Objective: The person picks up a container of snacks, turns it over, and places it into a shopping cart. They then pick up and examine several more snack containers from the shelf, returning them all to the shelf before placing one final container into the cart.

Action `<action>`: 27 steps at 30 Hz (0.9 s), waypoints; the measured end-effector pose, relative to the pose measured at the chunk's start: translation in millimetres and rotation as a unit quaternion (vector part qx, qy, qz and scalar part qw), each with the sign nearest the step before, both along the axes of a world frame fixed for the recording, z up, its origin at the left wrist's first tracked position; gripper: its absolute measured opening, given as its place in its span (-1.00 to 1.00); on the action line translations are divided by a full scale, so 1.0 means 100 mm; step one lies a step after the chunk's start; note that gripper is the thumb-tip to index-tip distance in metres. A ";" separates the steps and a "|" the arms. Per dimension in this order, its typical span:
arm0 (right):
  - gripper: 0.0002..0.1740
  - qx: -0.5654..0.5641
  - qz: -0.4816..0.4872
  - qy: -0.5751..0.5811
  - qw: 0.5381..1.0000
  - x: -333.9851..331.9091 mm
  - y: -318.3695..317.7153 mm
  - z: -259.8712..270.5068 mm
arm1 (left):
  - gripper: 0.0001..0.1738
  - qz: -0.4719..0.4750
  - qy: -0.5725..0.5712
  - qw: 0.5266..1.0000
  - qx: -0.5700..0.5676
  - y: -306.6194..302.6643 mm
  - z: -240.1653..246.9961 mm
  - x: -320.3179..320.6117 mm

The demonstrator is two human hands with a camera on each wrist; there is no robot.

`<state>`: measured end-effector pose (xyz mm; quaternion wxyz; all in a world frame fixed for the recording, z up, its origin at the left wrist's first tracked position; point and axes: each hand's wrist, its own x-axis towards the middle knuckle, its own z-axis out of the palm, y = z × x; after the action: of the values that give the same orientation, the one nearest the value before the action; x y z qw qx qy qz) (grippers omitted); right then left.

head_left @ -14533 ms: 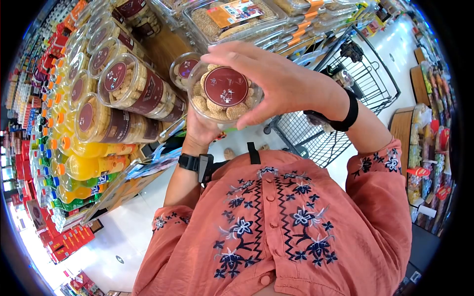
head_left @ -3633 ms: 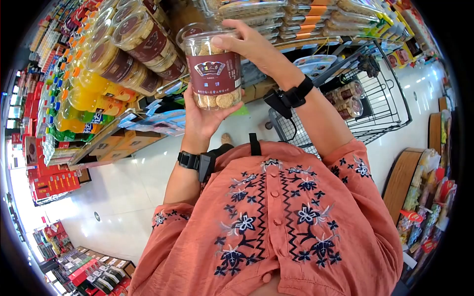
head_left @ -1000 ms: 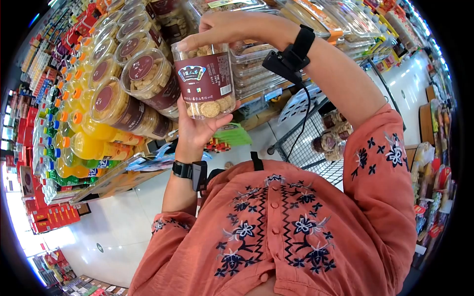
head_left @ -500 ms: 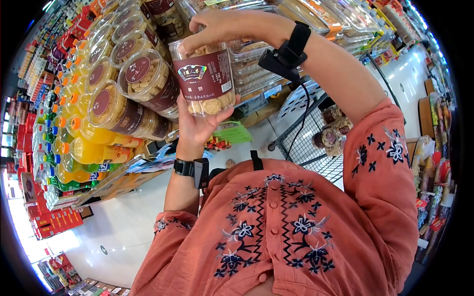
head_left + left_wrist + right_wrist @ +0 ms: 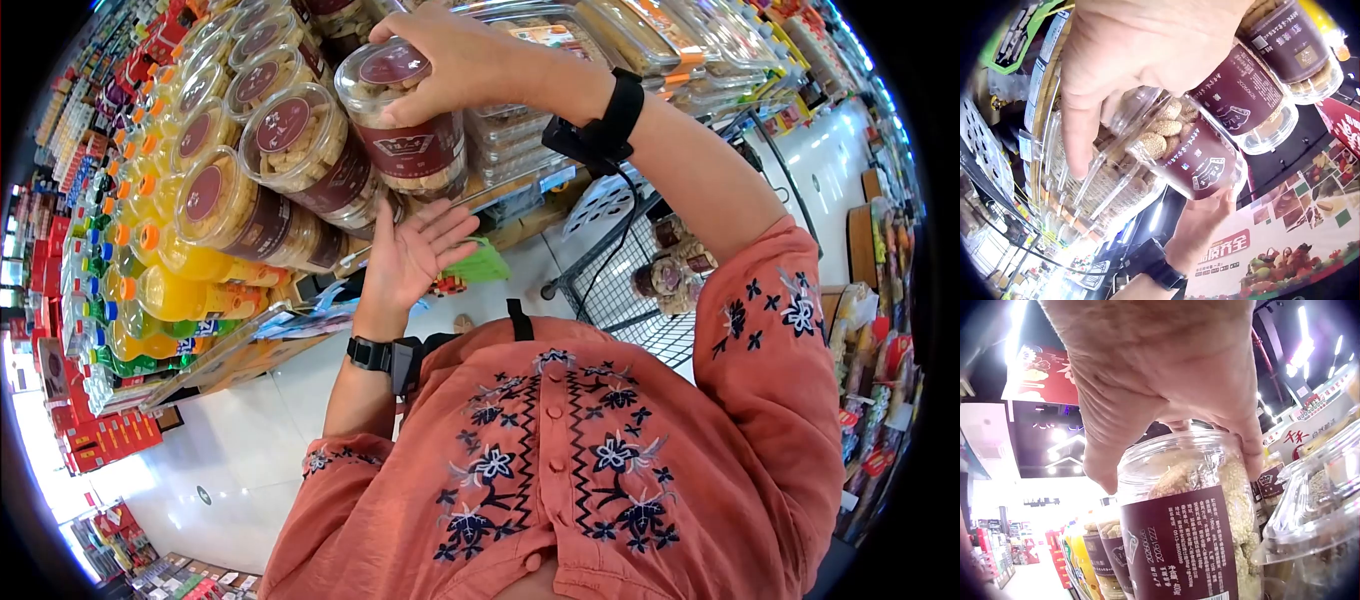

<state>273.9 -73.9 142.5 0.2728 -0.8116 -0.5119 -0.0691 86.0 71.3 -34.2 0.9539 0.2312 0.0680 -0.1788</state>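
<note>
A clear round jar of sesame-coated biscuits with a dark red label [image 5: 420,155] stands upright at the shelf's front, beside stacked similar jars [image 5: 290,140]. My right hand [image 5: 465,65] grips it from above, thumb and fingers around the lid's rim. In the right wrist view that hand [image 5: 1160,375] spans the top of the jar [image 5: 1179,544]. My left hand [image 5: 410,255] lies palm up with spread fingers just below the jar's base; touching or apart, I cannot tell. The left wrist view has the left hand [image 5: 1141,50] in front of the jar [image 5: 1194,159].
Orange drink bottles [image 5: 190,300] stand left of the jars. Clear boxes of baked goods [image 5: 640,40] are stacked to the right. A wire shopping cart [image 5: 600,290] at the right holds several packages [image 5: 670,270]. A price-tag rail [image 5: 510,205] runs along the shelf edge.
The jar has moved away from me to the shelf front, its lid now tilted into view. My left hand has let go of its base; my right hand still holds the top.
</note>
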 end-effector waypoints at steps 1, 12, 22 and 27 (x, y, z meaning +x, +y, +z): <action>0.09 0.011 0.008 -0.025 1.000 -0.03 -0.01 -0.02 | 0.04 -0.002 0.005 1.000 0.006 -0.01 -0.01 -0.02; -0.04 0.077 -0.002 -0.110 0.991 0.01 0.03 -0.26 | -0.05 -0.003 0.015 0.999 0.039 -0.04 -0.09 0.02; -0.02 0.065 -0.015 -0.114 0.991 0.13 0.05 -0.26 | -0.10 -0.006 0.008 0.999 0.048 -0.08 -0.10 0.17; 0.00 0.043 -0.002 -0.096 0.994 0.14 0.05 -0.24 | -0.05 0.026 0.029 0.999 0.017 -0.12 -0.03 0.24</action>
<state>287.6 -69.1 118.7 0.2566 -0.7901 -0.5303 -0.1692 110.3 59.0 -36.7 0.9517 0.2402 0.1049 -0.1598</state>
